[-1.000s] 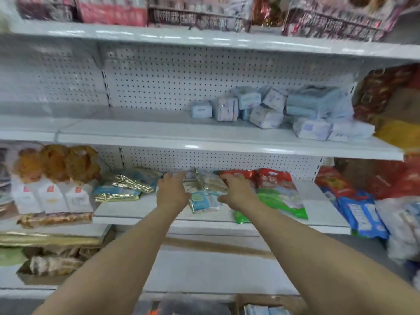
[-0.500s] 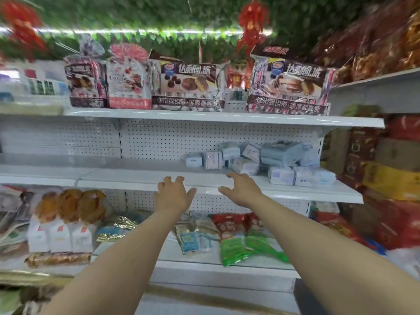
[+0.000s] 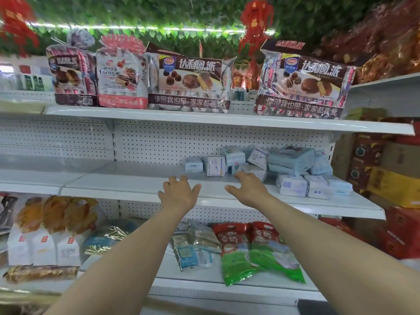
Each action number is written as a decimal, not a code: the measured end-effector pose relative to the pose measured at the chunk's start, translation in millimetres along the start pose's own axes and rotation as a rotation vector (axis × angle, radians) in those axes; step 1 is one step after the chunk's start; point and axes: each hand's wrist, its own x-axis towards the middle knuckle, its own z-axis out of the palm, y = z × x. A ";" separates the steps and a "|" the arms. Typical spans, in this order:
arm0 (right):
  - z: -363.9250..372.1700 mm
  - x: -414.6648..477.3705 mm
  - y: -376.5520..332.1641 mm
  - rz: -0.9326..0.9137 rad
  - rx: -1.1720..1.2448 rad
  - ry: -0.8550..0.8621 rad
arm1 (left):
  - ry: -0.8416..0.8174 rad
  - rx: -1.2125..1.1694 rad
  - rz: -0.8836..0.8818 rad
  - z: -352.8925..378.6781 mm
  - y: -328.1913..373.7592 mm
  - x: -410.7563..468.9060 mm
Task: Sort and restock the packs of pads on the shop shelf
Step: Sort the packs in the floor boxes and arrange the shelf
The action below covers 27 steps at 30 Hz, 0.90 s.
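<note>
pale-blue packs (image 3: 292, 159) seemingly lengthwise along shelf (image 3: 127, 184)

Shop, stocked shelves (image 3: 204, 120), packaged snacks (image 3: 189, 81)

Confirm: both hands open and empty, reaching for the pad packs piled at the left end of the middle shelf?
Wrong end. In the head view the pad packs sit at the right end of the middle shelf, not the left. The left hand and right hand are both open and empty, reaching for them.
</note>
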 end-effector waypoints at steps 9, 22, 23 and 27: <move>40.6 114.6 13.8 0.081 0.028 -0.006 | -0.044 0.002 0.000 38.4 -14.6 116.1; 63.3 253.0 12.2 0.169 -0.011 0.129 | -0.152 -0.020 -0.011 86.6 -21.8 273.6; 64.5 261.1 13.7 0.174 -0.015 0.150 | -0.168 -0.031 -0.023 90.4 -20.9 282.5; 70.0 288.7 20.5 0.216 -0.095 0.217 | -0.173 -0.087 -0.027 106.7 -18.6 308.8</move>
